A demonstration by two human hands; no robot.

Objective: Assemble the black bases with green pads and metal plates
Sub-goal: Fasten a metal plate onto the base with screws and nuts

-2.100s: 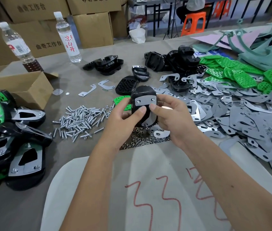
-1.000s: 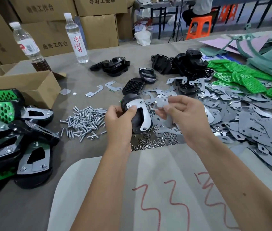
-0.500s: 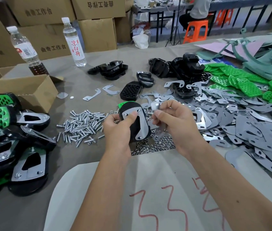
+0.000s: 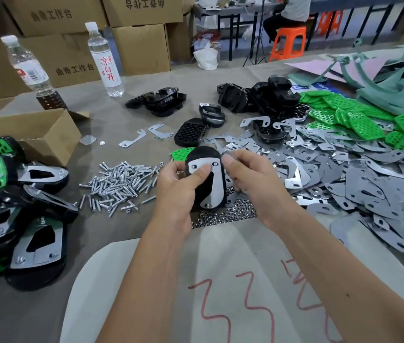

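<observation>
At frame centre, your left hand (image 4: 178, 186) clamped the black base (image 4: 204, 179), thumb pinning its metal plate (image 4: 217, 186); your right hand (image 4: 248, 174) pinched a small plate (image 4: 228, 154). Stiff, light, probably slippery; grip by the edges.

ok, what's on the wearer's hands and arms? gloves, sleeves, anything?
Nothing worn. Left hand and right hand are bare, no gloves, no rings visible on the fingers. Both forearms are bare right to the bottom edge of the frame: no sleeves, watch or wristbands in view.
</observation>
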